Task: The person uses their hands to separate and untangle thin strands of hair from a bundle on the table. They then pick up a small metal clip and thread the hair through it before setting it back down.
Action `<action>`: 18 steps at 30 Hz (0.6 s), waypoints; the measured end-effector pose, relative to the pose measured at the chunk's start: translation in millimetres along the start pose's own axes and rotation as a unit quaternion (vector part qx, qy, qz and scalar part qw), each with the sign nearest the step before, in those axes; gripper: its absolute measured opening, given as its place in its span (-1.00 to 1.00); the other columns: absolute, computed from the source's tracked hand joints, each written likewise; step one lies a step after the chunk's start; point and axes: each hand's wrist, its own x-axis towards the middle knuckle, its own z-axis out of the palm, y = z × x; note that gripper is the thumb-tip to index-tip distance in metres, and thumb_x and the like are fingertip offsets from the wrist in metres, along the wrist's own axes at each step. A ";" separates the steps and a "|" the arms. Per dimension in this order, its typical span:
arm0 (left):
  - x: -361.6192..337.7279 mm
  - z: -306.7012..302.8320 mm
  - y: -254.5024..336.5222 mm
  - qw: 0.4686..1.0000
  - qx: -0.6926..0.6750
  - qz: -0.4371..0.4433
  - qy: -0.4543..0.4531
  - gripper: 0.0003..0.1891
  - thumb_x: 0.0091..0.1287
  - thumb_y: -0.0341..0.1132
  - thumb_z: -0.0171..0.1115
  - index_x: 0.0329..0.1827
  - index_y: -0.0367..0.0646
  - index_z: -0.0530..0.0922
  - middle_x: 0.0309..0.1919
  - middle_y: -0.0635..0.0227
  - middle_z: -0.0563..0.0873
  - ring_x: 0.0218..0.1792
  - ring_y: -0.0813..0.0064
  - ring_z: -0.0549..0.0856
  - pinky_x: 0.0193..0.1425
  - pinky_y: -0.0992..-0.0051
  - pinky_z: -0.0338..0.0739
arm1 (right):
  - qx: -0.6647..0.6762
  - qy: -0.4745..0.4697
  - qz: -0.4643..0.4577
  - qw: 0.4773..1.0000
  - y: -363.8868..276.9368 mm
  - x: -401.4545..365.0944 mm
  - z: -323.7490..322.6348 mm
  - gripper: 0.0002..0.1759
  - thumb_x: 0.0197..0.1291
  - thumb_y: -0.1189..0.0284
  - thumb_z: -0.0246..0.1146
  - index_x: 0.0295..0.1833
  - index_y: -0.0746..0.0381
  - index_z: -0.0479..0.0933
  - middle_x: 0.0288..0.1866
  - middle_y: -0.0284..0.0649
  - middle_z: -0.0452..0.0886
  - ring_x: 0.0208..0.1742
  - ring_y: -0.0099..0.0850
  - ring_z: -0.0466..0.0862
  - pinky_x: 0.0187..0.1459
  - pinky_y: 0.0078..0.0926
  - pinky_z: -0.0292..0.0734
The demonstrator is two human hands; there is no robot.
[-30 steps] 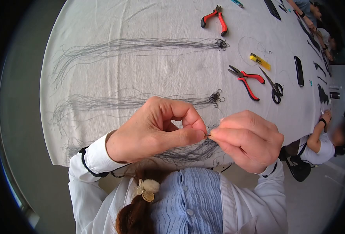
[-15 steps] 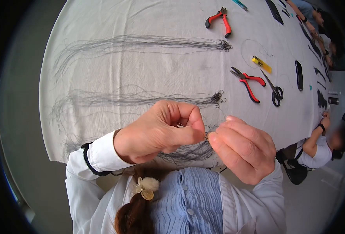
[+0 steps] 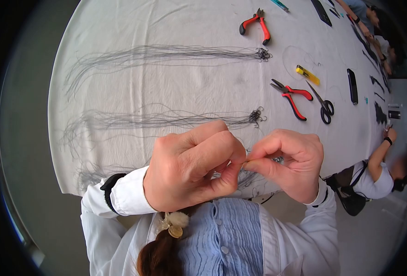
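My left hand point(image 3: 192, 168) and my right hand point(image 3: 288, 161) meet fingertip to fingertip over the near edge of the white-clothed table point(image 3: 189, 87). Between the pinched thumbs and forefingers sits a tiny metal hook point(image 3: 245, 163) with thin grey thread. A loose bundle of grey threads point(image 3: 247, 177) lies just beneath the hands. Farther back lie two more thread bundles with hooks at their right ends, the nearer bundle point(image 3: 166, 119) and the far bundle point(image 3: 166, 53).
Red-handled pliers point(image 3: 291, 94), black scissors point(image 3: 323, 103), a yellow utility knife point(image 3: 307, 74) and a black phone point(image 3: 352, 85) lie at the right. A second pair of red pliers point(image 3: 255, 24) lies at the back. A seated person point(image 3: 380, 170) works at the right.
Both hands have rotated and drawn closer together; my left hand's fingers now curl over the hook, and my right hand has shifted slightly up and inward.
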 end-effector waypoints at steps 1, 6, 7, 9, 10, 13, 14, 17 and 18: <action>-0.2 0.9 -1.8 0.999 0.028 0.026 0.005 -0.86 -0.03 -0.58 0.30 -0.45 -0.17 0.55 -0.57 0.46 0.53 -0.68 0.69 0.42 -0.61 0.69 0.29 | 0.001 0.003 0.000 1.000 0.5 0.2 -1.7 -0.87 -0.03 0.63 0.39 -0.36 0.37 0.56 -0.45 -0.19 0.62 -0.47 -0.55 0.62 -0.48 -0.64 0.51; 0.1 0.8 -2.9 0.990 0.106 0.093 0.001 -0.84 -0.05 -0.59 0.32 -0.44 -0.16 0.57 -0.56 0.45 0.53 -0.67 0.65 0.51 -0.66 0.66 0.36 | 0.400 -0.130 0.285 0.861 5.6 5.8 -11.3 -0.84 0.13 0.49 0.33 -0.26 0.39 0.57 -0.40 -0.28 0.62 -0.42 -0.60 0.59 -0.33 -0.68 0.53; -0.8 1.4 -7.0 0.986 0.116 0.120 0.004 -0.84 -0.06 -0.59 0.33 -0.44 -0.16 0.57 -0.56 0.44 0.54 -0.66 0.64 0.53 -0.65 0.66 0.39 | 0.401 -0.128 0.284 0.861 7.0 6.8 -11.7 -0.84 0.13 0.49 0.33 -0.26 0.39 0.57 -0.40 -0.28 0.62 -0.42 -0.60 0.59 -0.33 -0.68 0.53; 0.8 0.4 -9.8 0.981 0.125 0.148 0.005 -0.84 -0.06 -0.59 0.33 -0.43 -0.16 0.58 -0.56 0.43 0.54 -0.65 0.63 0.55 -0.65 0.66 0.41 | 0.442 -0.162 0.313 0.825 9.6 7.6 -12.0 -0.81 0.14 0.46 0.33 -0.25 0.39 0.57 -0.41 -0.27 0.62 -0.43 -0.60 0.59 -0.35 -0.68 0.52; 2.5 -0.9 -10.1 0.982 0.117 0.151 -0.003 -0.84 -0.05 -0.58 0.34 -0.43 -0.16 0.58 -0.56 0.44 0.55 -0.65 0.63 0.54 -0.65 0.66 0.39 | 0.442 -0.161 0.312 0.825 9.4 7.0 -12.4 -0.81 0.14 0.46 0.33 -0.25 0.39 0.57 -0.41 -0.27 0.62 -0.43 -0.60 0.59 -0.35 -0.68 0.52; 7.3 -0.7 -9.3 0.993 0.053 0.107 -0.009 -0.86 -0.02 -0.57 0.34 -0.42 -0.18 0.60 -0.56 0.45 0.55 -0.67 0.66 0.49 -0.64 0.66 0.33 | 0.433 -0.136 0.311 0.835 8.0 5.6 -12.5 -0.81 0.13 0.46 0.34 -0.25 0.39 0.57 -0.41 -0.27 0.62 -0.44 -0.60 0.58 -0.36 -0.69 0.50; 8.5 -0.2 -8.8 0.998 -0.004 0.059 -0.008 -0.87 -0.01 -0.57 0.34 -0.42 -0.18 0.60 -0.56 0.46 0.55 -0.68 0.68 0.45 -0.63 0.66 0.28 | 0.419 -0.115 0.287 0.854 7.4 5.1 -11.9 -0.82 0.13 0.47 0.34 -0.26 0.39 0.57 -0.40 -0.26 0.62 -0.44 -0.60 0.58 -0.36 -0.70 0.51; 9.4 -6.4 -5.4 0.998 -0.052 -0.017 -0.042 -0.90 0.02 -0.56 0.35 -0.41 -0.20 0.62 -0.61 0.48 0.49 -0.68 0.72 0.34 -0.59 0.67 0.17 | 0.377 -0.081 0.244 0.890 6.3 3.8 -12.6 -0.84 0.11 0.51 0.35 -0.27 0.39 0.57 -0.40 -0.26 0.63 -0.43 -0.62 0.58 -0.35 -0.71 0.50; 10.2 -8.9 -3.3 0.998 -0.052 -0.017 -0.042 -0.90 0.02 -0.56 0.35 -0.41 -0.20 0.62 -0.61 0.48 0.49 -0.68 0.72 0.34 -0.59 0.67 0.17 | 0.350 -0.068 0.225 0.907 6.2 3.4 -12.7 -0.86 0.10 0.54 0.35 -0.28 0.40 0.57 -0.40 -0.26 0.63 -0.42 -0.62 0.58 -0.34 -0.71 0.50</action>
